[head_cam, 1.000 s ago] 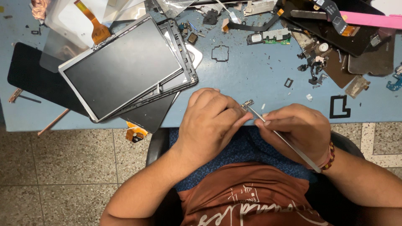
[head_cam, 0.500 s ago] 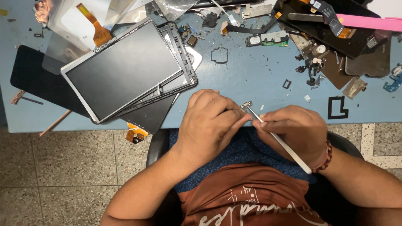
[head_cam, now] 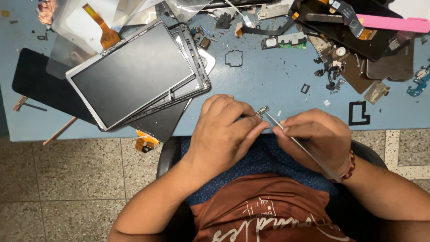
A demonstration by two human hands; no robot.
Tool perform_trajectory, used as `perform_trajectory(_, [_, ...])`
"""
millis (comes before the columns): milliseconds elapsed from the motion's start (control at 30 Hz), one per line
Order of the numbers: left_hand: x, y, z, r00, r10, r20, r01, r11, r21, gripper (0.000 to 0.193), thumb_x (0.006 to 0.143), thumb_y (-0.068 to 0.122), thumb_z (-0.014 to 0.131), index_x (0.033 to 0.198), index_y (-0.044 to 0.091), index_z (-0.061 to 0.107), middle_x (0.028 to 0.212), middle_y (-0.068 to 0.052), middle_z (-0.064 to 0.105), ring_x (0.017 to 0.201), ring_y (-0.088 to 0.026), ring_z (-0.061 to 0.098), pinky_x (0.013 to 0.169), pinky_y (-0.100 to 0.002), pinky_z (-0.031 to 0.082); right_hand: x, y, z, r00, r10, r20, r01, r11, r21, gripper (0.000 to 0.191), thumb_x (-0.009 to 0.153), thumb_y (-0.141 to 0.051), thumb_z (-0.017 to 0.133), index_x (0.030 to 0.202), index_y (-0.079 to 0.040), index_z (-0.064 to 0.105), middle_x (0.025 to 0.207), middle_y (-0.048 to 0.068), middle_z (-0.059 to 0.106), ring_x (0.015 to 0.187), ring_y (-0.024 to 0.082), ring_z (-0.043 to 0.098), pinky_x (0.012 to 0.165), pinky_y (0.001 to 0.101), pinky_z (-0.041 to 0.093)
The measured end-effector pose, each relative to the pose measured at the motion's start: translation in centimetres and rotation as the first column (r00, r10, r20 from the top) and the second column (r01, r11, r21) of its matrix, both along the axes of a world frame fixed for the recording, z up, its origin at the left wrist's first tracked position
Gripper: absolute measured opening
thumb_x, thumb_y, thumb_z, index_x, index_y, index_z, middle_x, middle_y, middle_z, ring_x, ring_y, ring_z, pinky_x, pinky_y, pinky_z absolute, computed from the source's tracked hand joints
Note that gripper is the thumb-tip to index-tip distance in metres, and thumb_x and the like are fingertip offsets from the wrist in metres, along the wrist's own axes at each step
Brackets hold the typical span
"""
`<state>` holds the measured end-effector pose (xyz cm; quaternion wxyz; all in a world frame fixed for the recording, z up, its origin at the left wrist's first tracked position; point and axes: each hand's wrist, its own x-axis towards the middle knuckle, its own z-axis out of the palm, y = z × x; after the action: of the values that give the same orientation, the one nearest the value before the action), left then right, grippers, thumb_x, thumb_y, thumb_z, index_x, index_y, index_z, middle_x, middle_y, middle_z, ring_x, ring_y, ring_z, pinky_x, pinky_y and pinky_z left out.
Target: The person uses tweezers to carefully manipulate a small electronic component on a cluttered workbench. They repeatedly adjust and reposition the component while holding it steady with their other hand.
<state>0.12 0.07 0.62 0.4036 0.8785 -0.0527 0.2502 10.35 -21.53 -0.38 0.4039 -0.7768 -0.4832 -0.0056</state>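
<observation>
Left hand (head_cam: 224, 130) pinches tiny metal component (head_cam: 261, 111) at fingertips, just over near edge of table (head_cam: 268, 89). Right hand (head_cam: 316, 134) grips tweezers (head_cam: 295, 141), tips touching component. Component likely light, fragile, slippery; hold by edges.

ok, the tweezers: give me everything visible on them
The tweezers are slim, pale metal by the look, long and straight. They lie slantwise, tips up-left, rear end down-right past the wrist with the bead bracelet. The right hand grips them mid-length. Their tips meet a small metal part pinched by the left hand, over the blue table's near edge. Whether the tips are closed on the part is too small to tell.
</observation>
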Motion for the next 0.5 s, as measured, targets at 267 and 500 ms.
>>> perform_trajectory(267, [0.03, -0.52, -0.58, 0.998, 0.059, 0.013, -0.059, 0.998, 0.014, 0.016, 0.093, 0.016, 0.083, 0.100, 0.008, 0.071, 0.103, -0.004, 0.064, 0.099, -0.026, 0.060, 0.103, -0.044, 0.048, 0.18, -0.29, 0.31, 1.000, -0.006, 0.012, 0.006, 1.000, 0.020, 0.030, 0.085, -0.006, 0.090, 0.091, -0.007, 0.061, 0.099, 0.010, 0.071, 0.084, 0.017, 0.073, 0.064, 0.0237, 0.058])
perform_trajectory(500, [-0.21, -0.45, -0.81, 0.999, 0.044, 0.007, -0.044, 0.998, 0.048, 0.018, 0.096, 0.016, 0.082, 0.107, 0.008, 0.071, 0.107, -0.004, 0.063, 0.100, -0.026, 0.060, 0.106, -0.044, 0.047, 0.27, -0.28, 0.23, 1.000, -0.019, -0.016, 0.019, 1.000, 0.007, 0.029, 0.087, -0.008, 0.091, 0.091, -0.007, 0.062, 0.099, 0.010, 0.073, 0.079, 0.014, 0.073, 0.062, 0.0217, 0.057])
